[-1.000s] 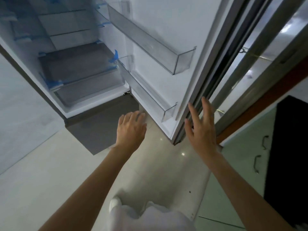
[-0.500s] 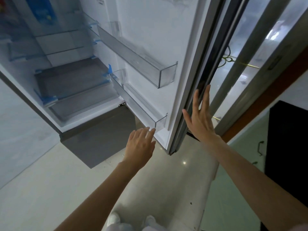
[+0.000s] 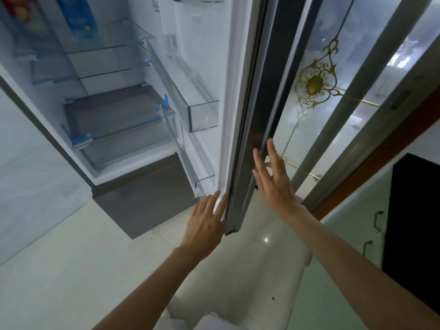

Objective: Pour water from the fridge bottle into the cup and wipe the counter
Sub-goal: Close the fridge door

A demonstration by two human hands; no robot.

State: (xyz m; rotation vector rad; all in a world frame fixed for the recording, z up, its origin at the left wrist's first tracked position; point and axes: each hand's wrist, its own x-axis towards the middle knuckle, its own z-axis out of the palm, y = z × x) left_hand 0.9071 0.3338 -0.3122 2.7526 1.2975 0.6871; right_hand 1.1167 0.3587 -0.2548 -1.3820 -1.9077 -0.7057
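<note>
A frosted glass sliding door (image 3: 352,75) stands at the right, a gold ornamental motif (image 3: 314,84) on its pane — below it a pale green cabinet (image 3: 352,236) with dark handles, beside glossy floor tiles (image 3: 78,265).

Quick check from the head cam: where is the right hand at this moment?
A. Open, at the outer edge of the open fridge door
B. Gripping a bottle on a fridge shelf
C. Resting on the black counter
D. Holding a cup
A: the right hand is open with fingers straight, up against the dark outer edge of the fridge door; it holds no bottle or cup.
</note>
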